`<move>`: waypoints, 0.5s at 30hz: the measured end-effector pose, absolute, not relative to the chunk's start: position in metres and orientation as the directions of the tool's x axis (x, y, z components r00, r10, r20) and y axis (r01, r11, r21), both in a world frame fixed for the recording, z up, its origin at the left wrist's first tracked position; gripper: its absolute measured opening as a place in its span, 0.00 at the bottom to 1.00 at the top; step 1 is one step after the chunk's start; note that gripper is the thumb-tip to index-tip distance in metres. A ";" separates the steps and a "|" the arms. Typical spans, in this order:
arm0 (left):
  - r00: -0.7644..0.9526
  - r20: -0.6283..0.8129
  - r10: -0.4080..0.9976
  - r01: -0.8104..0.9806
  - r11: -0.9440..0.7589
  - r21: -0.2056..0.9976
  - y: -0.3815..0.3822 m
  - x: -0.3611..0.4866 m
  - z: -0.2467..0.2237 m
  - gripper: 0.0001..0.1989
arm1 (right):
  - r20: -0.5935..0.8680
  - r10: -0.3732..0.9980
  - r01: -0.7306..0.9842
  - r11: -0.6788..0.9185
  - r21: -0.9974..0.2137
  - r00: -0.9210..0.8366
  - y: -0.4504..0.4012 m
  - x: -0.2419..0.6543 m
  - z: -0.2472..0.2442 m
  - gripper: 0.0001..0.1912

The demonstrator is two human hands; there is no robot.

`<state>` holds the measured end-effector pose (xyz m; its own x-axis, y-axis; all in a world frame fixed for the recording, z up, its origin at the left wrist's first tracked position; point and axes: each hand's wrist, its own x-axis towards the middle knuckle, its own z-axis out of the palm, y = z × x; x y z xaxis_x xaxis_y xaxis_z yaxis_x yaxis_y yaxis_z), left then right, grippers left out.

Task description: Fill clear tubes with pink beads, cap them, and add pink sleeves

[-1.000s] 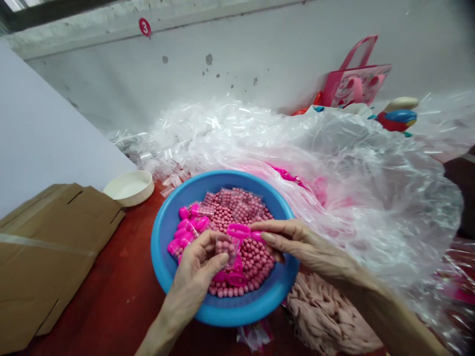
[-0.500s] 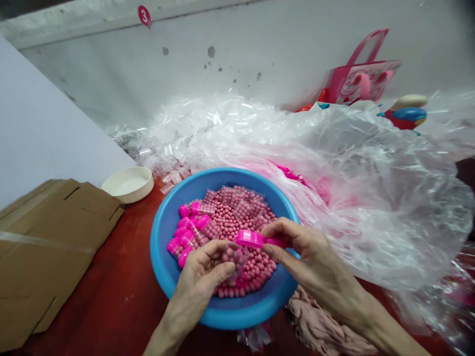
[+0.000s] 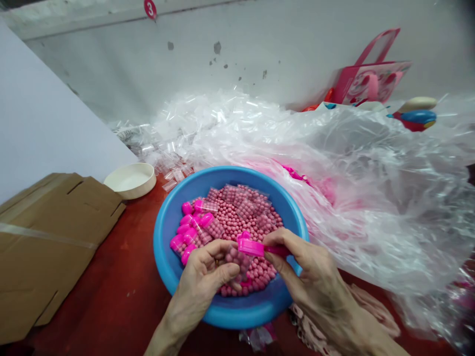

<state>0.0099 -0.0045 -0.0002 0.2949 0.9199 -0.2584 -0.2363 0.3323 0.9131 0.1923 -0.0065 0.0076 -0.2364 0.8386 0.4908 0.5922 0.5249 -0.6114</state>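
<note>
The left hand (image 3: 198,284) is clenched around a small clear plastic bag (image 3: 234,259), pinching it between thumb and fingers. The bag is packed with round pink beads (image 3: 232,256) that press against its thin, wrinkled film, and part of it is hidden behind the fingers. The right hand (image 3: 311,277) grasps a hot-pink plastic scoop (image 3: 251,248) by its narrow handle, with the wide, glossy head right at the top of the bag; whether the two touch cannot be told from this view. Both hands are held over a blue plastic basin (image 3: 222,173), directly below the grip. The basin is heaped with more loose beads (image 3: 256,272) and with small filled bags (image 3: 237,198), while pink capsule-shaped pieces (image 3: 187,230) lie in its side nearest the left hand. Beyond the grip, past the basin's far rim, lies a drift of small empty clear bags (image 3: 193,128). Crumpled clear plastic sheeting (image 3: 371,207) spreads to the right of the right hand, and a cream bowl (image 3: 129,180) and flattened cardboard (image 3: 48,247) sit to the left of the left hand on a red table (image 3: 111,282). Pink fabric (image 3: 374,306) lies just beyond the right wrist.
</note>
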 end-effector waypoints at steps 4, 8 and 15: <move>0.300 -0.286 0.910 -0.187 0.350 0.918 -0.004 0.012 0.002 0.10 | 0.562 0.762 0.628 0.616 -0.477 -0.321 -0.011 0.192 0.002 0.08; 0.317 -0.280 0.906 -0.150 0.340 0.929 -0.004 0.011 0.003 0.07 | 0.646 0.666 0.670 0.675 -0.309 -0.373 -0.013 0.188 0.004 0.11; 0.283 -0.312 0.907 -0.141 0.361 0.922 -0.005 0.011 -0.001 0.12 | 0.509 0.711 0.538 0.702 -0.466 -0.486 -0.008 0.193 0.005 0.13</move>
